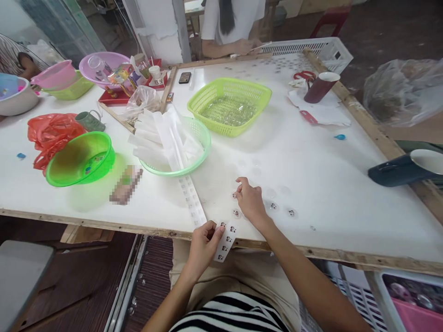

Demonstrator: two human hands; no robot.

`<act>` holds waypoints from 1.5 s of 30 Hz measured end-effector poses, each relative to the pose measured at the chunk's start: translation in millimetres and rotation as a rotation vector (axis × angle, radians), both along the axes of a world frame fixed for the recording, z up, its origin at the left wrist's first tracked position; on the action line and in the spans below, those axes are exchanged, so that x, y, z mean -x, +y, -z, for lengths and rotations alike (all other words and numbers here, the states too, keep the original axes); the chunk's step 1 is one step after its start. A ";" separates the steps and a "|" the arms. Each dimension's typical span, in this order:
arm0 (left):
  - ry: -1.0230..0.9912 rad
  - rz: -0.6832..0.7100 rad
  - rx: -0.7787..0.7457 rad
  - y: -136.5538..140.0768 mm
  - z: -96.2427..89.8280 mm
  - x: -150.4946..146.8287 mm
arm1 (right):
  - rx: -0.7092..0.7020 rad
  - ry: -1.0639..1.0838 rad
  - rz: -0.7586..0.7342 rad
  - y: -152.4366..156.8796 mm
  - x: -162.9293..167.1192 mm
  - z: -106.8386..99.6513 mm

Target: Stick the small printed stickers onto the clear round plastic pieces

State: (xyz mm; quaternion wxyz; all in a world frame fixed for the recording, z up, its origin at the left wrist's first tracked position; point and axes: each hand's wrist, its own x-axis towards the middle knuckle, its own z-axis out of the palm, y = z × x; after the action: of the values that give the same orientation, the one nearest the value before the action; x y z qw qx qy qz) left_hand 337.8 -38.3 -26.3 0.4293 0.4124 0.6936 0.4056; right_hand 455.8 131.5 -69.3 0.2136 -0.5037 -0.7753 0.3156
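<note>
My left hand (206, 246) pinches a white strip of stickers (224, 249) printed with small dark figures, at the table's near edge. Over the table, my right hand (251, 200) has its fingers curled, with the fingertips at a small printed sticker (234, 195). Whether that sticker is between the fingers or lies on a disc beneath is hard to make out. Close to this hand lie clear round discs bearing the same figure, one disc (236, 213) just below it and another disc (291, 212) to the right. Faint plain discs (256, 171) lie farther up.
A mint basket (204, 154) holds white paper strips; a lime basket (231, 131) behind it holds clear pieces. On the left stands a green bowl (79, 177). Dark mug (391, 173) and maroon cup (321, 87) stand right. Another person (231, 27) sits across.
</note>
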 end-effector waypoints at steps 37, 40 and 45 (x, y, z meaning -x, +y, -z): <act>-0.020 -0.003 0.007 4.4 10.6 3.9 | 0.119 -0.056 0.165 44.9 -58.8 -2.8; -0.009 0.000 0.005 4.7 9.3 3.8 | 0.081 -0.143 0.154 46.2 -56.2 -3.6; -0.002 0.004 -0.020 4.9 8.0 3.3 | 0.039 -0.224 0.125 52.3 -59.4 -0.1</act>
State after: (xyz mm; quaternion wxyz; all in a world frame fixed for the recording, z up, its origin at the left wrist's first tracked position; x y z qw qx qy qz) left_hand 334.5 -33.4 -34.3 0.4269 0.4177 0.6881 0.4121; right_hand 515.2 183.9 -69.1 0.1350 -0.5871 -0.7552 0.2586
